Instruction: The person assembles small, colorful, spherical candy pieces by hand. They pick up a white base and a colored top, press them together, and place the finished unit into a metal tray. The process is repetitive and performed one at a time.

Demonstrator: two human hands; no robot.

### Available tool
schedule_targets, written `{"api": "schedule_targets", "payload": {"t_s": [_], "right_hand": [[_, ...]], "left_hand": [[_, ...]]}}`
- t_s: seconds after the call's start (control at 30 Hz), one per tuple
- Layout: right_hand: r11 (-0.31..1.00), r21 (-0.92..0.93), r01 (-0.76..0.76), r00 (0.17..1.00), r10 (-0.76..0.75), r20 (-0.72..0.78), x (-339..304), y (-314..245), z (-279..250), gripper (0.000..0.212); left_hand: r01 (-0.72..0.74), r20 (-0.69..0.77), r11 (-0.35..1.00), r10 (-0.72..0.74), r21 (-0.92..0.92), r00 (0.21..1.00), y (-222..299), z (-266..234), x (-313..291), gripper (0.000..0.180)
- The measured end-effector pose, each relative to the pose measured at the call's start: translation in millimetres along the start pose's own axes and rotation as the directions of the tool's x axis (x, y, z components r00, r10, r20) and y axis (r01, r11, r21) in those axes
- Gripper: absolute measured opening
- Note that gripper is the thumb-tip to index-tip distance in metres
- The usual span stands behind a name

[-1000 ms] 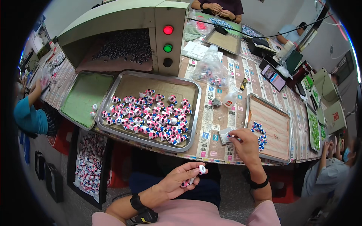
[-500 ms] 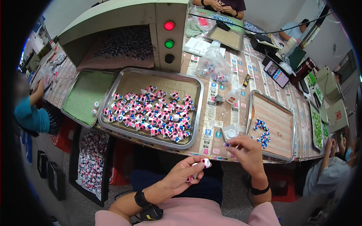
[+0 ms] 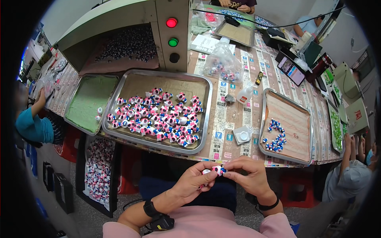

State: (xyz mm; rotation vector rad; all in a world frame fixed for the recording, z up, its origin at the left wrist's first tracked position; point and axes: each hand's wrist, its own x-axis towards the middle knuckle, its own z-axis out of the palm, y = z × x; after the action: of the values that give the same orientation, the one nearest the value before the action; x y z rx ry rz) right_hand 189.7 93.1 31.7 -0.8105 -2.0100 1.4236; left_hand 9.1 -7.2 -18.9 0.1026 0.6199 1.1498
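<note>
Over the near edge of the table my two hands meet at a small toy figurine. My left hand (image 3: 193,181) pinches its white head (image 3: 217,169), marked with pink and black, and another white piece (image 3: 206,172) sits in the same fingers. From the other side, my right hand (image 3: 249,174) holds a small blue piece (image 3: 223,170) against that head. To the right lies a tray (image 3: 295,131) with several small blue-and-white pieces (image 3: 276,139). Ahead on the left, many pink, white and blue figurines (image 3: 158,117) fill a metal tray (image 3: 208,99).
A tunnel-like machine (image 3: 174,35) with red and green lights stands behind the trays. A green-lined tray (image 3: 85,103), a squeeze bottle (image 3: 244,95), a small white dish (image 3: 242,135) and a plastic bag (image 3: 224,65) are on the table. Below left sits a black crate (image 3: 97,174) of figurines.
My right hand has come left and down from beside the right tray, bringing the small blue piece to the head in my left hand. The left hand stays nearly in place.
</note>
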Motion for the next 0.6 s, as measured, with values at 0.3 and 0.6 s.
{"api": "schedule_targets", "payload": {"t_s": [0.3,0.6], "right_hand": [[0.992,-0.077,0.105,0.994,-0.103,0.027,-0.6,0.2,1.5,0.023],[0.997,-0.042,0.06,0.998,-0.059,0.033,1.9,-12.6,2.2,0.025]], "left_hand": [[-0.01,-0.072,0.995,0.017,0.096,0.997,0.5,2.2,-2.0,0.022],[-0.044,-0.041,0.959,0.058,0.278,0.997,18.5,11.5,-10.0,0.023]]}}
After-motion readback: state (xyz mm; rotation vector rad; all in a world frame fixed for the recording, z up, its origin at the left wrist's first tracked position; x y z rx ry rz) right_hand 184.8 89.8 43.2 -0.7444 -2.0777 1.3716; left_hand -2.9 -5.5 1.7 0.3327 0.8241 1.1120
